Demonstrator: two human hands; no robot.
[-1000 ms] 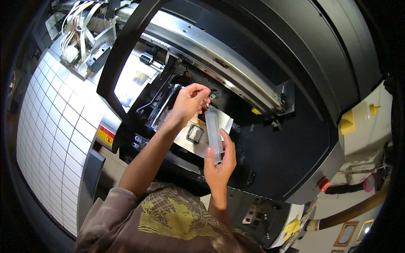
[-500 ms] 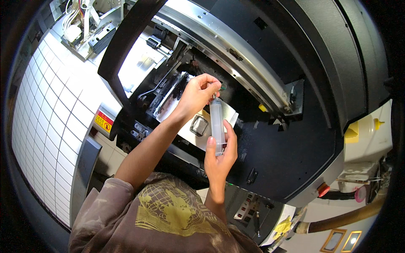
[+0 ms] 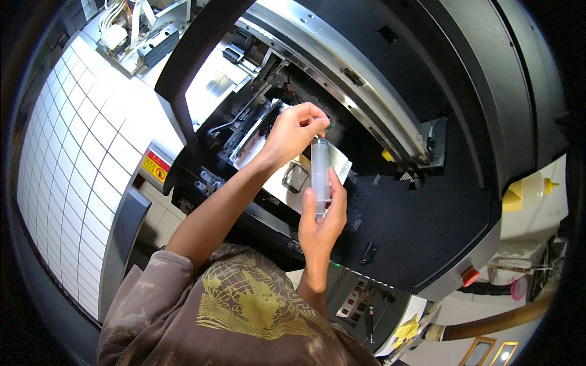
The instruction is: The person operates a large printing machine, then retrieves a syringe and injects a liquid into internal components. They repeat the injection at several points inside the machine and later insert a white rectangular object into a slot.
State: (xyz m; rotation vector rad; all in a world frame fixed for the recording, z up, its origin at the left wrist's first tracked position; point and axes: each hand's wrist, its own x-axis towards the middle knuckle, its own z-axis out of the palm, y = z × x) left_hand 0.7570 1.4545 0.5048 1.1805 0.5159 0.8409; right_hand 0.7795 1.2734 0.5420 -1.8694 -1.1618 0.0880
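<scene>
Near the centre, a translucent syringe [image 3: 320,160] is held lengthwise by both of my hands. My right hand [image 3: 322,222] has its fingers and thumb around the lower end. At the upper end, my left hand [image 3: 297,131] pinches something small that its fingertips hide. Below and left of the syringe, a squarish metal part with a dark rim [image 3: 296,177] rests on a white sheet [image 3: 340,166] inside the black machine [image 3: 409,235].
A metal rail [image 3: 360,91] crosses the machine above my hands, under a black cover [image 3: 494,85]. White gridded panel [image 3: 73,165] at left, wiring assembly [image 3: 116,27] top left, red button [image 3: 470,276] at right, yellow-capped bottle [image 3: 534,194] beyond.
The whole scene has shifted in view as my head moved. Both hands and the syringe appear slightly higher and further right, with the grip much the same.
</scene>
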